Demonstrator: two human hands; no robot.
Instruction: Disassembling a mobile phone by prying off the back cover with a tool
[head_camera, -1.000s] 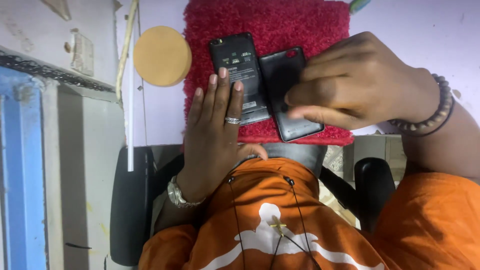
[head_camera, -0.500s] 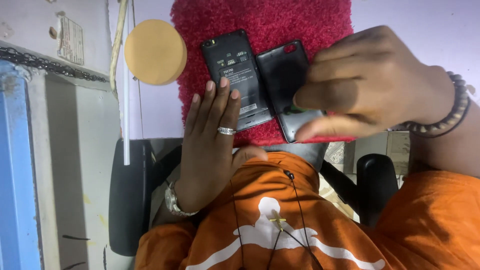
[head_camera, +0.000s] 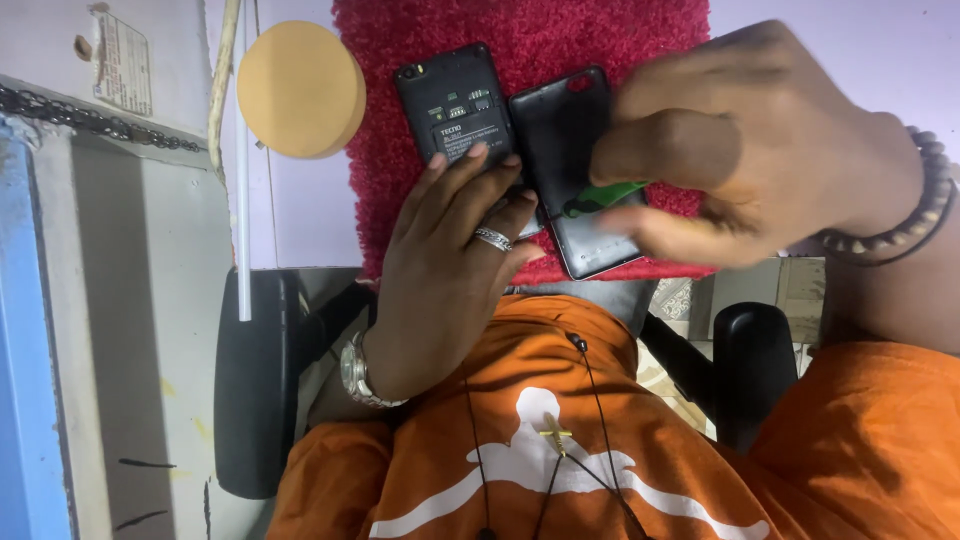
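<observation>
A black phone (head_camera: 455, 100) with its back removed lies face down on a red fuzzy mat (head_camera: 560, 40). My left hand (head_camera: 440, 270), wearing a ring and a wristwatch, presses its fingertips on the phone's lower half and holds it down. The loose black back cover (head_camera: 580, 150) lies right beside the phone, inner side up. My right hand (head_camera: 760, 140), with a bead bracelet, pinches a small green tool (head_camera: 610, 193) whose tip is over the cover's middle. The cover's right edge is hidden by this hand.
A round tan pad (head_camera: 300, 90) and a thin white stick (head_camera: 240, 200) lie left of the mat. My orange shirt fills the bottom, between two black chair armrests (head_camera: 250, 390) (head_camera: 755, 360). A grey surface with a chain (head_camera: 90, 115) and a blue edge (head_camera: 25, 350) runs along the left.
My right hand has lifted off the back cover and shifted right, and the green tool in its fingers now shows. My left hand stays on the phone.
</observation>
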